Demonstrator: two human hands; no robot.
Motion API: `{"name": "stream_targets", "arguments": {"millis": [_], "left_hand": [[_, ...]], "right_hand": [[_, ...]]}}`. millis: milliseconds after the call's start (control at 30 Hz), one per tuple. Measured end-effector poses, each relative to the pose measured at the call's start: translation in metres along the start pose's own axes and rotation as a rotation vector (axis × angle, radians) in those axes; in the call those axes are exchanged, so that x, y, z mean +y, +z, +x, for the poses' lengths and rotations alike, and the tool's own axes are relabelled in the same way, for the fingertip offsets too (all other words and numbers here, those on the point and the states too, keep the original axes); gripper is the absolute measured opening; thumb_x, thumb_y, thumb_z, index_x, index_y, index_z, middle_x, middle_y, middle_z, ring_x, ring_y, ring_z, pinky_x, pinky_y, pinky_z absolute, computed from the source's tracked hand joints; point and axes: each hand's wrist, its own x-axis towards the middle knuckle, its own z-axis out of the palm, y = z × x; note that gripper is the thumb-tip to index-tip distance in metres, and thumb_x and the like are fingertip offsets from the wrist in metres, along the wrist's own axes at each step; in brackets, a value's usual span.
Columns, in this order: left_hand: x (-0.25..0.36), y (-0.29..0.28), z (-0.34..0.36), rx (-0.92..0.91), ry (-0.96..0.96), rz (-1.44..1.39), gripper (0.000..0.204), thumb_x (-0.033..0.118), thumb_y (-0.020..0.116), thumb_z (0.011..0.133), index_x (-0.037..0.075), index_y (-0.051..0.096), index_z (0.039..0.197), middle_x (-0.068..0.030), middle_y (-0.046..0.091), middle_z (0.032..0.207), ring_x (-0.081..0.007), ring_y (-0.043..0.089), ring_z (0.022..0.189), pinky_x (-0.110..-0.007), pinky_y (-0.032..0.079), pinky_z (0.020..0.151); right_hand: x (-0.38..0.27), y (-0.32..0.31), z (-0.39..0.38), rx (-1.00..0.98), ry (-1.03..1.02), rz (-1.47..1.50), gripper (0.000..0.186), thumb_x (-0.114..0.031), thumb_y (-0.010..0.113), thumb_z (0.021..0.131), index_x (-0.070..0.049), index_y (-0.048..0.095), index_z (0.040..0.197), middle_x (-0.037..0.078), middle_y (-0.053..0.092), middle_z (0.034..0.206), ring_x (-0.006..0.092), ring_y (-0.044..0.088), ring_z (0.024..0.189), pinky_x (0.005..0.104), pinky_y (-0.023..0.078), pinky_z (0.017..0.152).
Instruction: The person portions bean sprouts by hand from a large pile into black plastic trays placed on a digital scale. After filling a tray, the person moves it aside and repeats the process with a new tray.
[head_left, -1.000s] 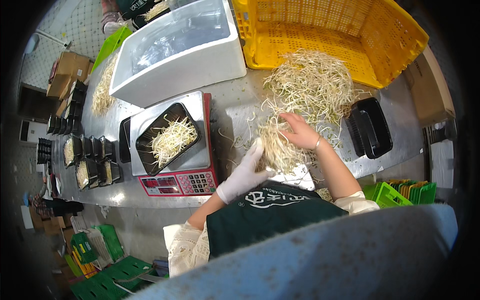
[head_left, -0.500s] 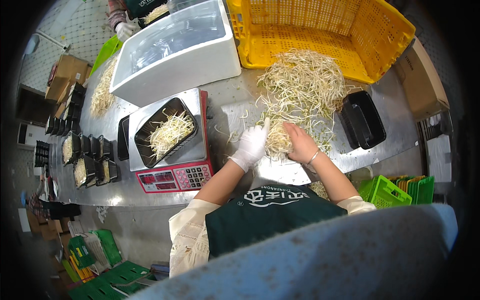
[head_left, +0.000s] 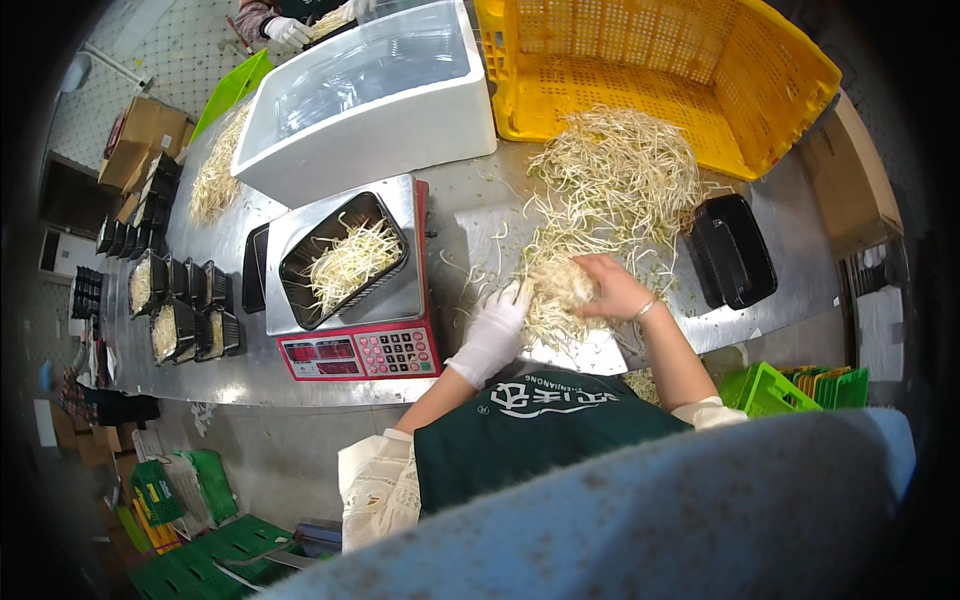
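Note:
A loose bunch of bean sprouts (head_left: 556, 290) lies between my hands on the metal table, in front of my apron. My left hand (head_left: 497, 328), in a white glove, curls against the bunch's left side. On the other side, my bare right hand (head_left: 612, 288) grips it, with a bracelet at the wrist; some fingertips are hidden among the sprouts. Just beyond, a large sprout pile (head_left: 625, 165) spreads across the table. To the left, a black plastic tray (head_left: 345, 262) partly filled with sprouts rests tilted on a red-and-silver scale (head_left: 365, 352).
An empty black tray (head_left: 735, 252) stands right of the pile. Behind are a yellow crate (head_left: 640, 100) and a white foam box (head_left: 370, 125). Several filled black trays (head_left: 180, 325) sit at left. Across the table is a co-worker's gloved hand (head_left: 290, 32).
My left hand has drawn slightly nearer my body, its thumb no longer pointing straight up. The right hand has shifted a little right, and the bunch between them is looser and more spread.

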Motion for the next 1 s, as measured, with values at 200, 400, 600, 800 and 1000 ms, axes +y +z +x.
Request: {"name": "stream_targets", "arguments": {"millis": [200,400,600,800,1000], "left_hand": [[-0.002,-0.011,-0.008,-0.233,-0.206,0.049,0.070,0.025,0.074,0.064,0.001,0.042,0.121,-0.0138,0.058,0.092,-0.0295,0.058,0.084,-0.040,0.048,0.069],[-0.005,0.021,-0.009,-0.038,-0.103,0.090,0.043,0.024,0.064,0.073,-0.001,0.052,0.106,-0.0142,0.057,0.073,-0.0304,0.058,0.065,-0.040,0.046,0.056],[-0.005,-0.058,-0.048,0.132,-0.175,-0.181,0.035,0.017,0.059,0.081,0.004,0.055,0.114,-0.0109,0.059,0.075,-0.0293,0.059,0.066,-0.037,0.047,0.056],[-0.076,-0.115,-0.087,0.952,-0.278,-0.344,0.036,0.000,0.056,0.084,0.000,0.052,0.119,-0.0133,0.062,0.106,-0.0185,0.061,0.092,-0.030,0.048,0.078],[-0.146,-0.139,-0.107,0.970,-0.698,-1.435,0.056,-0.010,0.047,0.070,-0.004,0.042,0.125,-0.0138,0.056,0.110,-0.0210,0.056,0.099,-0.028,0.045,0.087]], "right_hand": [[-0.004,0.014,-0.001,0.016,0.033,-0.048,0.103,-0.048,0.078,0.055,-0.006,0.030,0.135,0.025,0.034,0.134,0.0390,0.030,0.126,0.0427,0.025,0.105],[-0.047,0.072,-0.006,0.188,0.073,-0.430,0.094,-0.041,0.076,0.057,-0.007,0.033,0.133,0.018,0.039,0.131,0.0346,0.038,0.120,0.0451,0.035,0.096],[-0.005,0.012,0.008,0.149,0.156,0.793,0.069,-0.014,0.073,0.063,-0.003,0.042,0.124,0.011,0.055,0.113,0.0222,0.056,0.102,0.0332,0.045,0.088],[-0.004,-0.027,-0.017,0.328,0.054,1.438,0.077,-0.008,0.067,0.063,0.001,0.034,0.132,0.013,0.052,0.122,0.0224,0.054,0.108,0.0318,0.044,0.093],[-0.005,-0.043,-0.037,0.248,-0.111,1.634,0.074,-0.022,0.064,0.066,0.003,0.035,0.130,0.018,0.053,0.117,0.0278,0.059,0.099,0.0377,0.052,0.081]]}}
